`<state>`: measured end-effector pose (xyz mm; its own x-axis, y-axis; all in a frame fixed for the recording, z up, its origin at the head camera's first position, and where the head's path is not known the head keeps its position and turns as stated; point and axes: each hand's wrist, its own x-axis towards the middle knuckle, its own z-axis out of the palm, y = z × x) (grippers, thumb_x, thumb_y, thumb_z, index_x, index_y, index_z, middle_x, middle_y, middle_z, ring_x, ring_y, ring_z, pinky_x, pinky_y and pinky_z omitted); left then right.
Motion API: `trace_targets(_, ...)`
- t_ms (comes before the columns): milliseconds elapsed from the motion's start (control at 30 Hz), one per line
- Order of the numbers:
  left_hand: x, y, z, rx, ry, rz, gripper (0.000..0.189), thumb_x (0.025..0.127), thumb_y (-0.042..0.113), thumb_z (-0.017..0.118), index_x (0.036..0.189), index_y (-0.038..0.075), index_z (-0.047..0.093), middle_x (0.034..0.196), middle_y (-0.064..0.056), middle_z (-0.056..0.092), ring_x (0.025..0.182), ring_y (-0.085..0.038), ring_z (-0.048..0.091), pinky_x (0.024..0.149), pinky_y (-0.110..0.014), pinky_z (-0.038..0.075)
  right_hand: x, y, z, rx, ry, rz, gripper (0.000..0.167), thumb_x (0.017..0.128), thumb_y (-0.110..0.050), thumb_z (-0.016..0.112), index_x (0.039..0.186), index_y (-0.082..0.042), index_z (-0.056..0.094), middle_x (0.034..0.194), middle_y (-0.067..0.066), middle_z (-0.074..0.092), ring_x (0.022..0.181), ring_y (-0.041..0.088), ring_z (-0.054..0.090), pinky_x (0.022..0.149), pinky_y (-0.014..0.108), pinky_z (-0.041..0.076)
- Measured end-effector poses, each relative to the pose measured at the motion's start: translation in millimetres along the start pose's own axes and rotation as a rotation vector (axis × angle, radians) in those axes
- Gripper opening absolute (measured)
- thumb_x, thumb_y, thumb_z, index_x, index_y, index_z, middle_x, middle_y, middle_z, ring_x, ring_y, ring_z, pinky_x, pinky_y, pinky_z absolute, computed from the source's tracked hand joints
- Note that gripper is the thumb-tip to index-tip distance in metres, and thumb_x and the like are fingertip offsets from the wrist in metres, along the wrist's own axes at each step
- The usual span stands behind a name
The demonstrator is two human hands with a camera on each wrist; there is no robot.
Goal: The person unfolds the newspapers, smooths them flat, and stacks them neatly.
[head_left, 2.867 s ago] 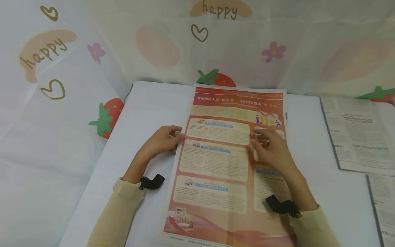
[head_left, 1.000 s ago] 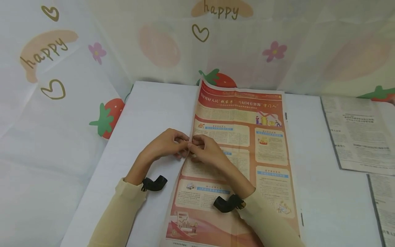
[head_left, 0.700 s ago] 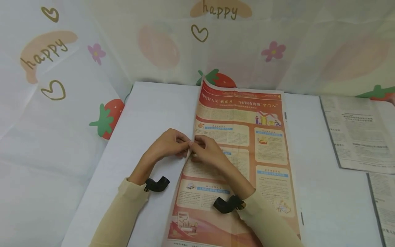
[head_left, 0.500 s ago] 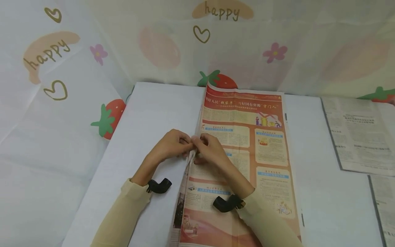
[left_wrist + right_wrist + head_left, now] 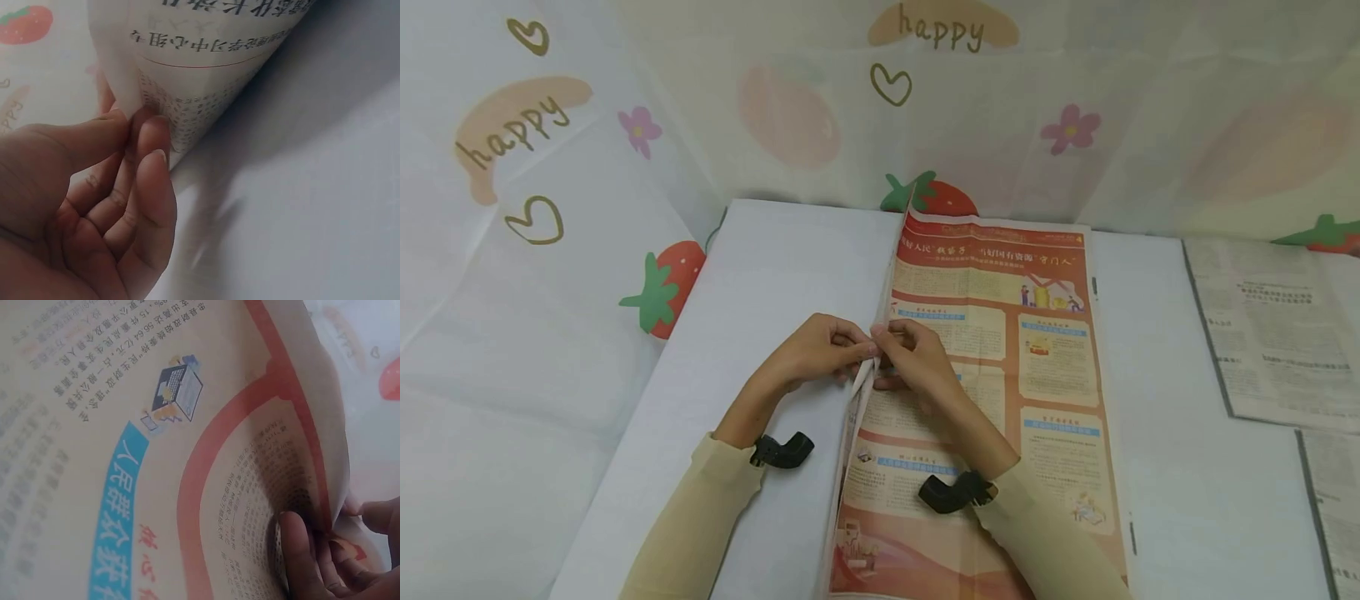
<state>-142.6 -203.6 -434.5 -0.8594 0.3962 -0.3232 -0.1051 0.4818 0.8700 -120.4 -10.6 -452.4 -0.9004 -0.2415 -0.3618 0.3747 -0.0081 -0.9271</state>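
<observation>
A newspaper (image 5: 1056,350) with a red banner and orange-framed text boxes lies lengthwise on the white table, its left edge lifted. My left hand (image 5: 820,348) pinches that edge midway along, thumb and index finger meeting on the paper. Close beside it, my right hand (image 5: 919,354) reaches across the page and pinches the same edge. In the left wrist view, the left hand (image 5: 94,181) has its thumb on the curled sheet, whose underside carries black print. The right wrist view has the page bending up toward the right hand (image 5: 331,569), fingertips at the edge.
More folded newspapers, one at the right (image 5: 1273,333) and another at the lower right (image 5: 1333,508), lie on the table (image 5: 760,258). A white cloth (image 5: 805,50) printed with strawberries and "happy" hangs behind and at the left. Black camera mounts sit on both wrists.
From beside and over the flat page, my right hand has moved left to meet the left hand at the paper's edge. The edge has been gripped, raised and drawn slightly right.
</observation>
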Motion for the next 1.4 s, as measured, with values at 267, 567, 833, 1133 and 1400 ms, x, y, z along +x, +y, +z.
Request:
trace_targets(267, 5.5, -4.6, 5.5, -0.100, -0.019, 0.024, 0.023, 0.101, 0.027, 0.074, 0.101, 0.005, 0.078, 0.074, 0.001, 0.069, 0.069, -0.013, 0.062, 0.063, -0.027, 0.054, 1.6, -1, -7, 0.045, -0.038, 0.016, 0.046, 0.108, -0.040, 0.061, 0.136, -0.004, 0.060, 0.110, 0.004, 0.064, 0.089, 0.014, 0.066, 0.073, 0.030, 0.063)
trace_targets(567, 2.2, -1.1, -3.2, -0.104, 0.027, 0.009, 0.027, 0.102, 0.030, 0.073, 0.108, 0.004, 0.076, 0.086, -0.002, 0.076, 0.074, -0.015, 0.066, 0.067, -0.029, 0.056, -3.5, -3, -16, 0.070, -0.030, 0.006, 0.036, 0.109, -0.019, 0.060, 0.140, 0.000, 0.060, 0.107, 0.006, 0.073, 0.088, 0.013, 0.073, 0.072, 0.027, 0.063)
trace_targets(833, -18.6, -16.6, -30.8, -0.064, 0.145, 0.000, 0.035, 0.102, 0.028, 0.073, 0.121, -0.002, 0.073, 0.107, -0.019, 0.079, 0.078, -0.016, 0.073, 0.068, -0.030, 0.062, -14.4, -16, -57, -0.024, 0.096, 0.047, 0.044, 0.106, -0.020, 0.065, 0.145, -0.002, 0.059, 0.115, 0.007, 0.071, 0.092, 0.013, 0.072, 0.078, 0.024, 0.060)
trace_targets(1133, -44.4, -50.2, -63.6, -0.016, 0.290, -0.136, 0.049, 0.102, 0.036, 0.073, 0.131, -0.003, 0.070, 0.117, -0.019, 0.078, 0.079, -0.009, 0.070, 0.069, -0.026, 0.059, -41.3, -20, -138, -0.143, 0.173, 0.043, 0.054, 0.106, -0.026, 0.064, 0.151, 0.001, 0.051, 0.113, 0.000, 0.068, 0.091, 0.008, 0.072, 0.079, 0.023, 0.061)
trace_targets(1400, -55.9, -66.5, -81.5, 0.025, 0.361, -0.203, 0.056, 0.101, 0.042, 0.071, 0.134, -0.003, 0.068, 0.119, -0.018, 0.077, 0.077, -0.005, 0.068, 0.069, -0.024, 0.059, -65.4, -7, -196, -0.392, 0.318, 0.052, 0.060, 0.107, -0.036, 0.061, 0.153, 0.001, 0.050, 0.119, 0.004, 0.061, 0.092, 0.007, 0.060, 0.076, 0.021, 0.053)
